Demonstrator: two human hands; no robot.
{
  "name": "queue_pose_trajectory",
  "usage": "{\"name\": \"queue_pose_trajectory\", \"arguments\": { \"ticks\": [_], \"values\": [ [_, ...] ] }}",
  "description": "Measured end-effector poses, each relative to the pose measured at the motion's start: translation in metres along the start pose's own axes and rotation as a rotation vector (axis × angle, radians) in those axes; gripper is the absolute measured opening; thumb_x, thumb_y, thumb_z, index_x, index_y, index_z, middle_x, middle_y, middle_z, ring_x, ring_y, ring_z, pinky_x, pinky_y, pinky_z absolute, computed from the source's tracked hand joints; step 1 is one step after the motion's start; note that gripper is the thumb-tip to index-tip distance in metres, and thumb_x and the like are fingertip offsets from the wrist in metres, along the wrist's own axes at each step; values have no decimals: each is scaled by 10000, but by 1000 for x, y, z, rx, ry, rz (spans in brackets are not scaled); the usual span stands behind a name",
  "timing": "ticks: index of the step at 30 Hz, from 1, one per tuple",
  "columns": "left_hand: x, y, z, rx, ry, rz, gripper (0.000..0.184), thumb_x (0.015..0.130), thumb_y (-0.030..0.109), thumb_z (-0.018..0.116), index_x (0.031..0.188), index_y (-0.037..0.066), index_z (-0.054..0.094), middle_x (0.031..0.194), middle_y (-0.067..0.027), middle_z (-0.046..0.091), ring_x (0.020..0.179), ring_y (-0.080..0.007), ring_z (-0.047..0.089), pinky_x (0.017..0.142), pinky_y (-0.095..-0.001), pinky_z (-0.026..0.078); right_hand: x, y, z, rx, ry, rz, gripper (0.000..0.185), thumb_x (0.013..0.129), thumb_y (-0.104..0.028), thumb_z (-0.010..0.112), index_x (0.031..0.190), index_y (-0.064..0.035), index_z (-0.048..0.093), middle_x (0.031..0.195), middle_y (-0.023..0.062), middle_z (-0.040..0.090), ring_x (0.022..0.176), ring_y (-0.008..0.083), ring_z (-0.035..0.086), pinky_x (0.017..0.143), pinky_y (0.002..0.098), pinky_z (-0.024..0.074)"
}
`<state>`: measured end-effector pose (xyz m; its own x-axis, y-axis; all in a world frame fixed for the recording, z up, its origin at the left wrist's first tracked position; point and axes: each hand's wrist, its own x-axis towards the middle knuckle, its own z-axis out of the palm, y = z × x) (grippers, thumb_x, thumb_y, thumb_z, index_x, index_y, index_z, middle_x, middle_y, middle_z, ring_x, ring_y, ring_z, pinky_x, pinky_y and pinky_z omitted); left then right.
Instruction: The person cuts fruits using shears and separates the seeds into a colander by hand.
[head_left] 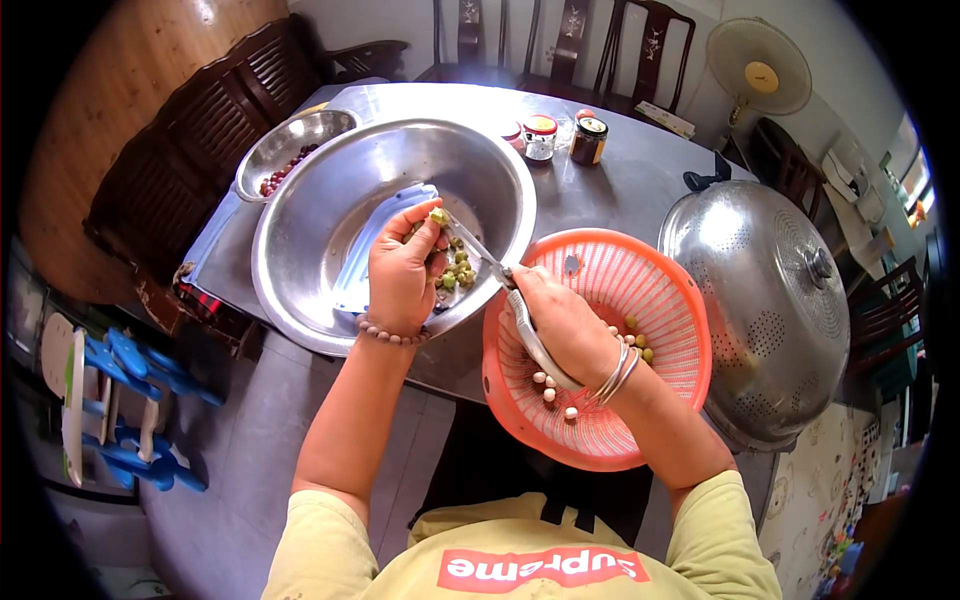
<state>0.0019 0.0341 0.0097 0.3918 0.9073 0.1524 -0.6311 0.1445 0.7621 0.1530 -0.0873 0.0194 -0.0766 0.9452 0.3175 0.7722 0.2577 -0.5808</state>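
The large steel basin (400,150) sits at the counter's (615,190) left part, by the near edge; the pink colander (693,330) overlaps that edge on its right. The right hand (563,322), fingers curled closed, grips a metal-bladed tool (478,247) above the colander. Over the basin, the left hand's (404,262) nearly closed fingertips pinch a small green piece (438,215) against the blade.

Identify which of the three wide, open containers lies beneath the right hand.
The orange plastic basket with slotted sides lies beneath the right hand. The other two, the large basin and the smaller bowl beyond it, are shiny metal.
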Motion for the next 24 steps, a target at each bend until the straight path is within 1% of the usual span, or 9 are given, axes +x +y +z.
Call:
{"name": "queue_pose_trajectory", "arguments": {
  "ticks": [2,6,8,14,16,20,22,23,24],
  "values": [
    [-1,-1,3,145,75,53,191,886,14,513,1059,-18,586,832,-37,586,653,-56,486,456,-157,344,0,0,0,-3,-8,12,256,818,-47,478,1058,41,456,938,231,522,878,385,549,760,424,449],
    [-2,-2,4,162,82,81,180,881,-2,511,1040,-18,592,819,-35,587,633,-53,487,459,-157,347,0,4,3,6,-21,-6,218,826,-52,470,1024,38,460,909,233,528,870,384,552,751,425,451],
    [-2,0,6,175,114,77,145,881,12,519,1001,6,601,774,-25,569,587,-43,464,451,-163,332,1,4,3,27,-40,-11,202,827,-52,468,1008,38,462,895,231,531,866,385,553,747,425,452],
    [-2,0,7,164,107,95,144,877,5,519,997,7,599,794,-27,574,598,-47,469,458,-167,338,3,-1,1,153,-87,81,153,828,-60,488,954,26,481,834,226,548,814,385,565,712,414,455],
    [-2,0,7,158,100,96,143,875,3,521,995,8,598,795,-28,575,596,-47,469,456,-167,337,3,-4,0,304,-70,106,131,792,-35,558,899,6,493,688,106,497,601,191,498,606,302,449],
    [-3,0,6,150,86,107,127,871,3,528,976,12,600,775,-26,570,582,-47,466,450,-166,338,3,-3,-1,291,-91,106,128,807,-40,554,908,2,487,681,74,504,603,140,487,594,282,449],
    [-2,0,6,155,90,107,120,872,6,530,969,13,600,762,-24,565,576,-46,464,448,-166,340,3,-10,-8,451,-219,262,118,824,-45,539,920,-6,483,675,32,508,593,102,476,568,253,443],
    [-2,0,6,159,93,108,113,872,9,533,962,14,600,749,-21,560,570,-46,462,446,-166,341,2,-13,-10,450,-219,262,118,824,-45,539,920,-6,483,675,32,508,593,102,476,568,253,443],
    [-2,0,7,159,94,108,113,872,9,533,962,14,600,749,-21,560,570,-46,462,446,-166,341,2,-15,-12,572,-221,273,111,829,-55,535,915,-8,482,669,19,508,582,91,471,544,243,433]
  ]
}}
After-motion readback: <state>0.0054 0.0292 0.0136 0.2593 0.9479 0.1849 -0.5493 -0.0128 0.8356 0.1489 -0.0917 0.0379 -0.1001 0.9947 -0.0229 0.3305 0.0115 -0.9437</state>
